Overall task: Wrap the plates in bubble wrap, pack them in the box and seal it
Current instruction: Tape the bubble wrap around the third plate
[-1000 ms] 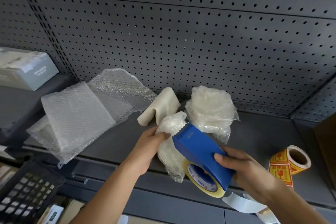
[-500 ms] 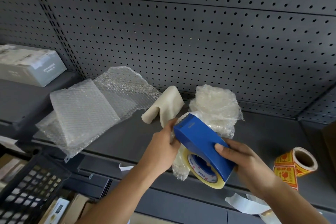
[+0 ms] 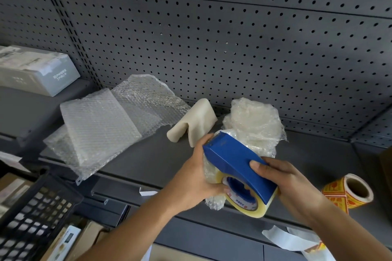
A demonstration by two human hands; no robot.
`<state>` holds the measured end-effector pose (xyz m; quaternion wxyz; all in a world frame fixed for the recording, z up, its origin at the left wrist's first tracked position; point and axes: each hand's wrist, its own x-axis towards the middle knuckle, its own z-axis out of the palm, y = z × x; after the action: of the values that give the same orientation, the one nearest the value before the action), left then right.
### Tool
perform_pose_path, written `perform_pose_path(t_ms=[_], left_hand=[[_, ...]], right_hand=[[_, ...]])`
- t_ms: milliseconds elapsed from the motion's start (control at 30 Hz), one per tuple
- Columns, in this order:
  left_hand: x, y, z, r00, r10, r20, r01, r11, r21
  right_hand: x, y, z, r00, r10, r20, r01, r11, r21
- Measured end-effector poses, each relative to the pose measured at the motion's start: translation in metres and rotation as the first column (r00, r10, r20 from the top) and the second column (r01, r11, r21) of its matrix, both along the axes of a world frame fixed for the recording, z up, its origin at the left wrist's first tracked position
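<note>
My right hand grips a blue tape dispenser with a roll of clear tape in it. The dispenser lies across a bubble-wrapped plate that my left hand holds upright at the shelf's front. Most of that bundle is hidden behind the dispenser and my hands. Another bubble-wrapped bundle sits just behind it on the grey shelf. Loose bubble wrap sheets lie on the left of the shelf.
A cream foam piece lies between the sheets and the bundles. A roll of orange warning stickers stands at the right. A grey box sits on the left shelf, a black crate below it. Perforated panel behind.
My left hand has slid down the wrapped plate toward the tape roll, and the dispenser has stayed pressed on the bundle. The view has shifted slightly.
</note>
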<state>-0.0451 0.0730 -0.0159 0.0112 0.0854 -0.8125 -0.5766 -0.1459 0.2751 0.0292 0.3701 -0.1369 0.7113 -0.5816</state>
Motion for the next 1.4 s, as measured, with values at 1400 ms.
perform_pose_path(t_ms=[1400], left_hand=[[-0.027, 0.003, -0.045, 0.83, 0.533, -0.165, -0.499, 0.841, 0.208]], right_hand=[[-0.031, -0.054, 0.036, 0.988, 0.143, -0.066, -0.104, 0.908, 0.405]])
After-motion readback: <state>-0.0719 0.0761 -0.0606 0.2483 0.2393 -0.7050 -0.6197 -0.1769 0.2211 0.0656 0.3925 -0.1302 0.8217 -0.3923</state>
